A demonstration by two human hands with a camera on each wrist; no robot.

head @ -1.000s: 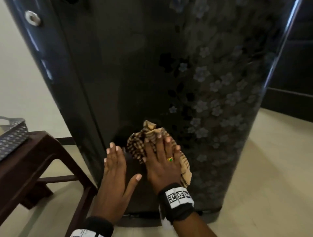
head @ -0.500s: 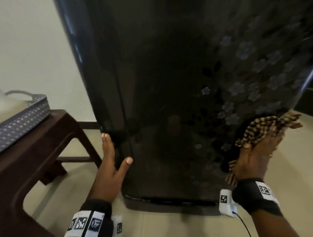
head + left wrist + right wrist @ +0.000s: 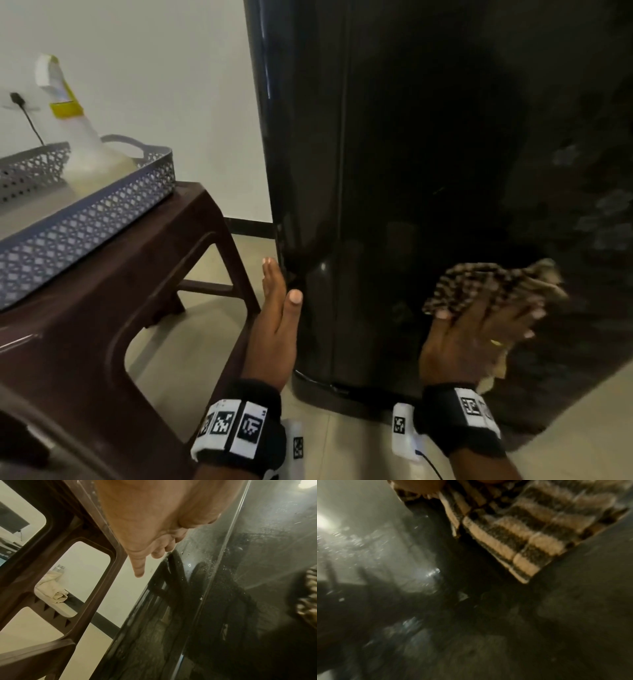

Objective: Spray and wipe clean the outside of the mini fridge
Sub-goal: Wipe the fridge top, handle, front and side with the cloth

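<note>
The glossy black mini fridge (image 3: 428, 154) fills the right of the head view, faint flowers on its door. My right hand (image 3: 479, 329) lies flat, fingers spread, pressing a brown checked cloth (image 3: 479, 281) against the lower door. That cloth (image 3: 522, 527) shows blurred in the right wrist view. My left hand (image 3: 277, 308) rests with straight fingers on the fridge's lower left corner, thumb on the front. In the left wrist view the fingers (image 3: 139, 566) lie straight beside the wet fridge side (image 3: 214, 561). A white spray bottle (image 3: 78, 137) with yellow bands stands in the tray.
A dark brown plastic stool (image 3: 120, 281) stands left of the fridge, close to my left arm. On it sits a grey perforated tray (image 3: 102, 212). A white wall with a plug and cable (image 3: 20, 102) is behind. A pale cloth (image 3: 51, 589) lies on the floor beyond the stool.
My right hand swept the cloth right across the lower door, then part way back left. My left hand moved from the door front to its left corner. The view swung left.
</note>
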